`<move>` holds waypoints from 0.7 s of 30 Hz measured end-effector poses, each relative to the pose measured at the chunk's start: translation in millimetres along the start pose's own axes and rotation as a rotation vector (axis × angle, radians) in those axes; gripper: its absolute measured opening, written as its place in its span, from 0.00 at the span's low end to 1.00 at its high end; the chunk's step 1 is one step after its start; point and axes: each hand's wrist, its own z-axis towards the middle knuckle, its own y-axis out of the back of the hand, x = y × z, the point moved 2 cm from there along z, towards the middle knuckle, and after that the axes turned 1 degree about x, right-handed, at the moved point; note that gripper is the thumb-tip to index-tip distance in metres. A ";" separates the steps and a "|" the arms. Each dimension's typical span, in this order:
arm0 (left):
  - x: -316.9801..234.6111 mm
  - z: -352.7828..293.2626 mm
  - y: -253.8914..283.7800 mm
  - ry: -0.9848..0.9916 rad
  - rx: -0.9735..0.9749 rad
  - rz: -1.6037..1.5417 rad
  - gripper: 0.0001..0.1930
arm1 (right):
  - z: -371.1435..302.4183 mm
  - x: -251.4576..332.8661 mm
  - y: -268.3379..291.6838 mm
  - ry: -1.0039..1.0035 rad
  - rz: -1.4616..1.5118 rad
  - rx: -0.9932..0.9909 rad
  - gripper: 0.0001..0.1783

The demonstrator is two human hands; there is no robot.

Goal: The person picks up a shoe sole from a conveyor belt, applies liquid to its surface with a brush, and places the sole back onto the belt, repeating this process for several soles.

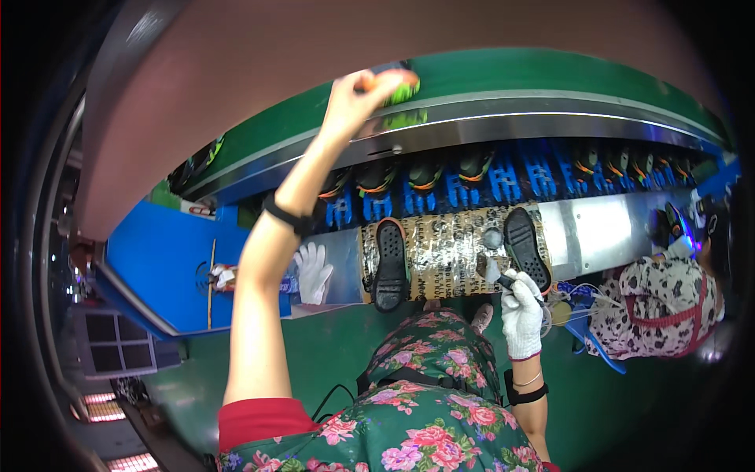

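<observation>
My bare left hand (358, 94) reaches far forward over the green belt. Its fingers close on a dark shoe (405, 85) with orange and bright green parts, blurred and partly hidden by the hand. In a white knit glove, my right hand (522, 315) grips a brush (500, 275) by its dark handle, pale bristles pointing forward left. Just beyond the brush sits a small round cup (492, 238). Two black shoe soles lie on the tape-covered bench (444, 259): one sole (389, 267) left of centre, the other (525, 244) close to my right hand.
Dark shoes with orange trim (425, 175) hang in a row on blue racks (503, 179) below the belt's metal edge (503, 114). A loose white glove (313, 271) lies beside a blue table (165, 259). At right, a co-worker in a spotted top (645, 303) sits by the bench.
</observation>
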 end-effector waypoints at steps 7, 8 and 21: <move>-28.2 -205.8 -4.1 0.141 -0.385 -0.598 0.29 | 8.5 17.0 -66.9 -0.042 0.167 0.180 0.12; -22.7 -210.1 -10.8 0.226 -0.309 -0.793 0.36 | 9.3 16.4 -75.8 -0.043 0.183 0.200 0.14; -24.9 -288.5 -90.2 0.603 0.354 -1.616 0.32 | -18.3 19.6 -215.6 0.268 -0.783 0.335 0.10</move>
